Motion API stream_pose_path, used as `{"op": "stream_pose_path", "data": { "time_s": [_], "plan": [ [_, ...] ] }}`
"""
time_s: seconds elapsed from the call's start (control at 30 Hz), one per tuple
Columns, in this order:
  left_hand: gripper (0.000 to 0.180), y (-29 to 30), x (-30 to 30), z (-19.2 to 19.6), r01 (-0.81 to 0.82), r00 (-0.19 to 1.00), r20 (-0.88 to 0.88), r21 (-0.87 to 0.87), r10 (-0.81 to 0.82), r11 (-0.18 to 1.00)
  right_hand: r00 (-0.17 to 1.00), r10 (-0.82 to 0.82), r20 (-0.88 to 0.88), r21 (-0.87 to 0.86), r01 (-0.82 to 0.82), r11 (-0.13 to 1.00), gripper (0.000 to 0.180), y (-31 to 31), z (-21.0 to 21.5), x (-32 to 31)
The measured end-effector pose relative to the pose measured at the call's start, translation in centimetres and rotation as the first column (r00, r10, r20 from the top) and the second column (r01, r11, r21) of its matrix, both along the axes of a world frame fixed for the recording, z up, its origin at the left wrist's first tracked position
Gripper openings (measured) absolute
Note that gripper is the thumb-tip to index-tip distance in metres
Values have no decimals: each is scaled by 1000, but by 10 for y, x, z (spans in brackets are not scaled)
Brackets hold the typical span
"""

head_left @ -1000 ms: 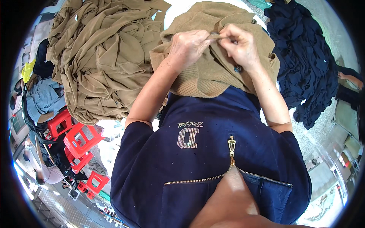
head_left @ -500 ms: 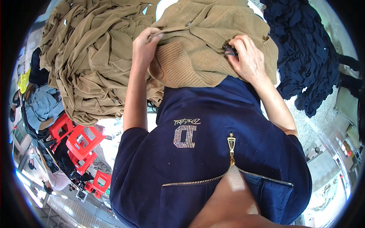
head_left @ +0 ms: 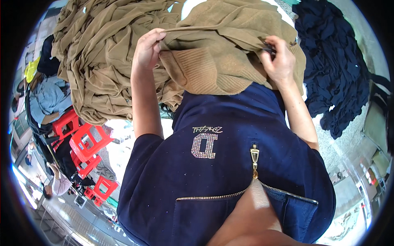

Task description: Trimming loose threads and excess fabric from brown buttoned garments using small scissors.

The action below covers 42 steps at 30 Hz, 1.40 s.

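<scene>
A tan knitted cardigan (head_left: 221,43) with a ribbed hem lies spread in front of me, its lower edge against my navy top. My left hand (head_left: 147,49) pinches the end of its front band, which is drawn taut toward the right. Closed around a small dark tool (head_left: 269,50), my right hand (head_left: 280,61) rests over the cardigan's right side, by the band. Fingers hide most of that tool, so its exact kind is unclear.
A large heap of tan knitwear (head_left: 102,53) lies to the left, touching the cardigan. Dark navy garments (head_left: 332,61) are piled on the right. Red plastic stools (head_left: 88,141) and a grey-blue garment (head_left: 49,98) stand lower left, with a person (head_left: 59,184) further off.
My left hand has shifted slightly left and up, pulling the band straighter. My right hand has moved right with the dark tool. The button seen on the band before no longer shows.
</scene>
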<state>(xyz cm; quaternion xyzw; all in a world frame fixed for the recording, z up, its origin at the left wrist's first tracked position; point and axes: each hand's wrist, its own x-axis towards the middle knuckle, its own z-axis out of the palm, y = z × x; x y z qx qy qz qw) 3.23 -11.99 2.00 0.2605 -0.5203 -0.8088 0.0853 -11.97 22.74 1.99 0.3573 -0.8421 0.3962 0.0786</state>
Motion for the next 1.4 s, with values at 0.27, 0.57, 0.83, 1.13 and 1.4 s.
{"op": "stream_pose_path", "data": {
  "time_s": [0.27,0.57,0.83,1.13,1.4],
  "plan": [
    [15,69,-36,77,219,960,-153,-118,-236,969,908,359,-217,-180,-399,899,28,-12,61,1],
    [18,124,-50,87,352,914,-50,-398,-403,847,894,394,-211,-202,-435,878,34,-39,67,16],
    [26,130,-46,98,318,923,106,-752,-370,578,916,396,-64,-214,-400,891,29,-45,61,18],
    [22,122,-40,83,291,919,28,-723,-394,626,754,455,473,-153,-438,886,34,-51,70,1],
    [17,120,-39,77,285,916,43,-769,-398,573,807,542,233,-192,-509,839,18,-53,56,1]
  ]
}}
